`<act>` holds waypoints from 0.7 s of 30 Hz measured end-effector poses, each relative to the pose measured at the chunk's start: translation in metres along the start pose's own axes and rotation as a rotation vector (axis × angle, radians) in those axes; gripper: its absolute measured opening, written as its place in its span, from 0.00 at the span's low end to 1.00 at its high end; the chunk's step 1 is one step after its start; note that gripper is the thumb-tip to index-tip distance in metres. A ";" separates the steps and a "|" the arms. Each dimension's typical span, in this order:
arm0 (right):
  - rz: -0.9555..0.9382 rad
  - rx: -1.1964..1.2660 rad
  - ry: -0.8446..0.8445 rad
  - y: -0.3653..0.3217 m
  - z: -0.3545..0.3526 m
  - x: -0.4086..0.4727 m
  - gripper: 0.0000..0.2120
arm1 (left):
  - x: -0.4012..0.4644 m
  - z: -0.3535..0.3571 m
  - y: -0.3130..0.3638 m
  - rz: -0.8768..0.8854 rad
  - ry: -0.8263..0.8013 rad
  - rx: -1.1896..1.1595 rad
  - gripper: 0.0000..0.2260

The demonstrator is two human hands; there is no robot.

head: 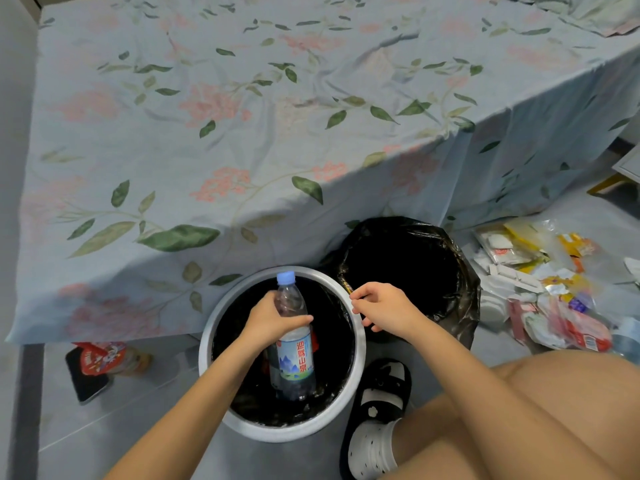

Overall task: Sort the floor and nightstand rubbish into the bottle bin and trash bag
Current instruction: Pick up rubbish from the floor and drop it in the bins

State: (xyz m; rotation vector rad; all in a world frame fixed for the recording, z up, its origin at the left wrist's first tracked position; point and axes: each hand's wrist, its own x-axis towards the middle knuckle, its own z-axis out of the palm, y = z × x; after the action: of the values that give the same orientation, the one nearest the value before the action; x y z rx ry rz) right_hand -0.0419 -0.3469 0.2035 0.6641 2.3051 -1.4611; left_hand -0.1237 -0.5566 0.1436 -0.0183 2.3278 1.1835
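Head view: My left hand [273, 318] has its grip wrapped round the upper body of a clear plastic water bottle w/ blue cap and blue-white label [292, 341]. Bottle stands near upright, base down inside the round white bin w/ black liner [358, 344]. My right hand [384, 310] sits over the bin's right rim, fingers curled; looks to pinch a small thin item, can't tell what. Open black trash bag [464, 299] touches the bin on its far right side. Pile of mixed wrappers and packets [540, 285] on grey floor, right of bag. Red-labelled bottle [110, 358] lies on floor left of bin, at the edge of the floral bedsheet [207, 116]. My foot in a black-white slipper [375, 414] is beside the bin.
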 end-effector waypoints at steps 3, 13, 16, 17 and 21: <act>0.007 -0.028 0.001 0.001 0.000 -0.001 0.07 | 0.002 0.020 -0.010 0.002 -0.029 0.039 0.24; 0.042 -0.038 -0.014 0.006 -0.004 -0.002 0.08 | 0.005 0.061 -0.019 0.079 -0.069 0.667 0.33; 0.048 -0.033 -0.015 0.008 -0.006 -0.004 0.07 | 0.007 0.064 -0.021 0.065 -0.046 0.762 0.33; 0.049 -0.030 -0.013 0.008 -0.007 -0.005 0.06 | 0.008 0.064 -0.021 0.061 -0.039 0.784 0.34; 0.050 0.005 0.000 0.006 -0.011 -0.008 0.06 | 0.005 0.062 -0.012 0.043 0.014 0.781 0.43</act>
State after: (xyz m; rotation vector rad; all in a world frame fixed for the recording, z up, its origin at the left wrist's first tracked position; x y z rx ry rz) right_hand -0.0320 -0.3361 0.2079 0.7170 2.2689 -1.4450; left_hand -0.0976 -0.5159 0.1019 0.2986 2.6515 0.2267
